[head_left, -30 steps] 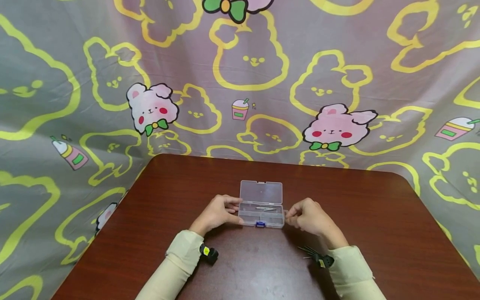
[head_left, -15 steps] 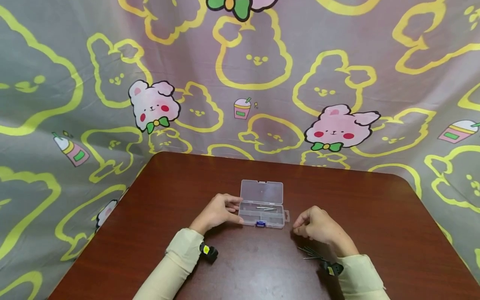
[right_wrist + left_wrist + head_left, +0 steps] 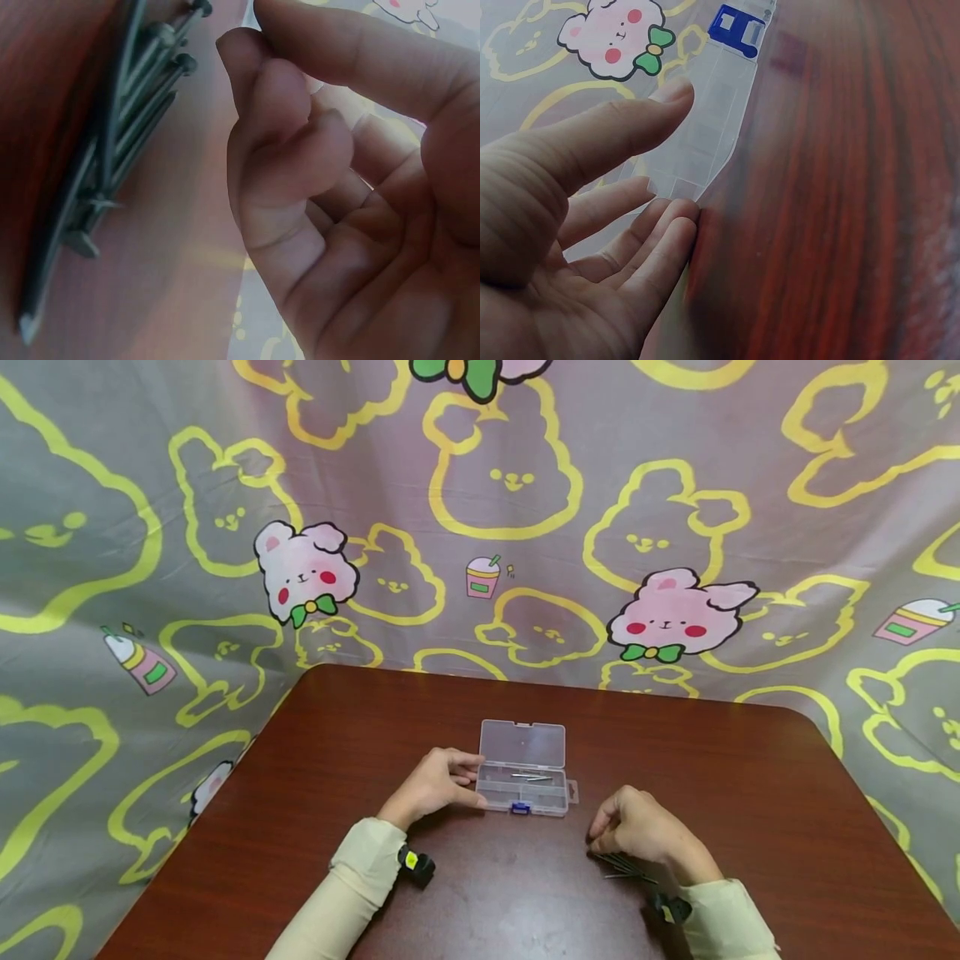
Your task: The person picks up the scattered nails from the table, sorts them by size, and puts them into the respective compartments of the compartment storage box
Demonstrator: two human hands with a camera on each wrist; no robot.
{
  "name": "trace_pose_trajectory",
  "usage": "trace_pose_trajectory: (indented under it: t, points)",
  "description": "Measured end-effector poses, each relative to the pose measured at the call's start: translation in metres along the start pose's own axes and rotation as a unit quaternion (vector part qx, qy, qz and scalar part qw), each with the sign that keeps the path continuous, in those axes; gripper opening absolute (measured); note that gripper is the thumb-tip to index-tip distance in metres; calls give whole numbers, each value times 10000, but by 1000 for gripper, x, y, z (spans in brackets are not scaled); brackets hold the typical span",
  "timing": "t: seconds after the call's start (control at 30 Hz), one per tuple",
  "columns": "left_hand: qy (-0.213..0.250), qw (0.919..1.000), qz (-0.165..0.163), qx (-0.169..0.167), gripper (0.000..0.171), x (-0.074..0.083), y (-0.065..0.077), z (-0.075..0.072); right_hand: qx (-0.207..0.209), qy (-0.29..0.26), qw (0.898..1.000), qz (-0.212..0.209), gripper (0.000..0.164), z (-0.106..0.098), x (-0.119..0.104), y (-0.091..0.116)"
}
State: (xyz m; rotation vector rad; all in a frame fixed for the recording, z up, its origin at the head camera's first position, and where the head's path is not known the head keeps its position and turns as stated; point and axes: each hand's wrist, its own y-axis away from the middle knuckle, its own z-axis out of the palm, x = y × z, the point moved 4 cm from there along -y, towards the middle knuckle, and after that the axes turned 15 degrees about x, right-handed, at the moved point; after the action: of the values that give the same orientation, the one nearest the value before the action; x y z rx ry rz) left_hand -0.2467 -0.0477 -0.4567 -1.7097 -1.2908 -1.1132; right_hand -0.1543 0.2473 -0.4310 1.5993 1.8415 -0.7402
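Note:
A clear plastic box (image 3: 498, 795) with dividers and a blue latch (image 3: 520, 808) stands with its lid (image 3: 522, 744) raised. A few metal nails (image 3: 531, 777) lie in its rear compartment. My left hand (image 3: 435, 785) touches the box's left end, thumb at the front corner and index finger near the hinge. In the left wrist view its fingertips (image 3: 679, 214) rest at the box corner. My right hand (image 3: 637, 827) is over the table right of the box, fingers loosely curled, beside a small pile of nails (image 3: 135, 97). Nothing shows between its thumb and index finger.
The brown table (image 3: 375, 710) reaches back to a grey curtain (image 3: 525, 560) printed with yellow outlines and rabbit heads. A hanging tab (image 3: 573, 792) sticks out from the box's right end. Each wrist wears a small black camera (image 3: 416, 866).
My right hand has left the tab at the box's right end and moved right and toward me, to the nail pile. The left hand stays at the box.

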Motion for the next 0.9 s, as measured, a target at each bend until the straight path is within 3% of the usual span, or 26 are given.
trace_pose_trajectory:
  t: [0.5, 0.9]
  points:
    - [-32, 10000, 40, 22, 67, 2, 1, 0, -64, 557, 9983, -163, 31, 10, -3, 3]
    - [-10, 10000, 61, 13, 67, 0, 1, 0, -572, 265, 9968, -498, 25, 12, -2, -1]
